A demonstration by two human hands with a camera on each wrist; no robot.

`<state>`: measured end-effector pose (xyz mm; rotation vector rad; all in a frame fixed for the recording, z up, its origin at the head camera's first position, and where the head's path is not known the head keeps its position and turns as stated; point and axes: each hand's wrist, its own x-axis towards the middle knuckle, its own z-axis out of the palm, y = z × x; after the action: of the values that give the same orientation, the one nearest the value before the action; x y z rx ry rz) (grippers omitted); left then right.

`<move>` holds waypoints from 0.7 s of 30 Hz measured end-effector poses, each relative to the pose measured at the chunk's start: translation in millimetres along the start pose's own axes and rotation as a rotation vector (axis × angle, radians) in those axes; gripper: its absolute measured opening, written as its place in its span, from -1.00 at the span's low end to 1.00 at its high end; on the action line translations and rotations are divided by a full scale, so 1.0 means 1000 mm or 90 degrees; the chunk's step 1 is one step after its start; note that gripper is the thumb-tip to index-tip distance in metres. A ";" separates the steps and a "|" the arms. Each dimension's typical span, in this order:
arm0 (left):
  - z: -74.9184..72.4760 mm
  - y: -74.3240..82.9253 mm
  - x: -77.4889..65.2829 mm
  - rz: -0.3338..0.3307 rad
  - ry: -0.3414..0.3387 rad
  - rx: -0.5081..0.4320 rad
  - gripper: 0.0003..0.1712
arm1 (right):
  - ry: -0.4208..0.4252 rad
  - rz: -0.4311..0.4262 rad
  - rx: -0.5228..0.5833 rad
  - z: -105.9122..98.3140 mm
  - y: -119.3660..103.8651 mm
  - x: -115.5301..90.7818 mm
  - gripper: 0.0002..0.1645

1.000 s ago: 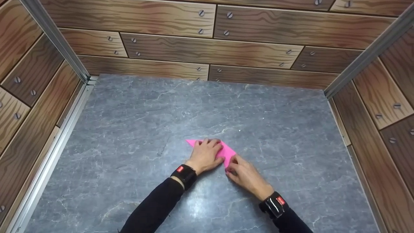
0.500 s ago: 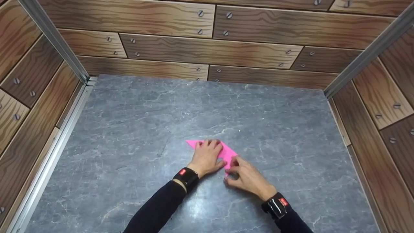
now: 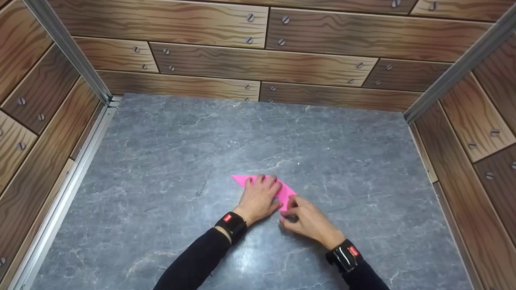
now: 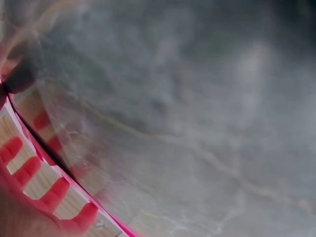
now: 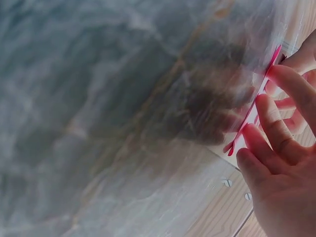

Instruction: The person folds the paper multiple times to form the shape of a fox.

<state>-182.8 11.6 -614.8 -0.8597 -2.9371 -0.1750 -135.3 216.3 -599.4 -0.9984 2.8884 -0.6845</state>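
A folded sheet of bright pink paper [image 3: 285, 196] lies on the grey marbled table, its pointed left end uncovered. Across its middle, my left hand [image 3: 258, 199] presses down with spread fingers, thumb pointing toward the right hand. My right hand [image 3: 312, 221] is at the paper's near right corner, with the thumb and bent index finger close around the small tip. In the left wrist view the pink paper [image 4: 74, 183] shows as a thin edge along the left fingertips [image 4: 88, 213]. Similarly, the right wrist view has right fingertips [image 5: 251, 132] against the paper's edge [image 5: 252, 106].
The grey marbled tabletop [image 3: 181, 141] has a glossy, reflective surface. Wood-patterned panels [image 3: 201, 58] stand at the back and both sides. Metal corner posts [image 3: 66, 48] join them, and a metal rail [image 3: 76, 173] follows the left edge.
The right thumb has drawn slightly nearer to me, widening the gap between it and the index finger. The left hand has shifted a little to the right on the paper.
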 end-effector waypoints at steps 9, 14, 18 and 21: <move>0.001 0.002 -0.004 0.005 -0.016 0.002 -0.38 | -0.025 0.018 0.022 -0.004 0.001 0.002 -0.65; 0.000 0.004 -0.003 -0.006 -0.024 -0.008 -0.40 | -0.013 0.079 0.086 -0.012 0.007 0.010 -0.73; 0.000 0.004 -0.003 -0.008 -0.029 -0.018 -0.40 | 0.089 0.192 0.106 -0.018 0.018 0.022 -0.82; -0.001 0.004 -0.003 -0.009 -0.032 -0.022 -0.40 | 0.123 0.276 0.107 -0.020 0.027 0.029 -0.92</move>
<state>-178.4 13.0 -613.7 -0.8602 -2.9955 -0.2085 -176.9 226.2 -588.4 -0.2832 2.9838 -1.0056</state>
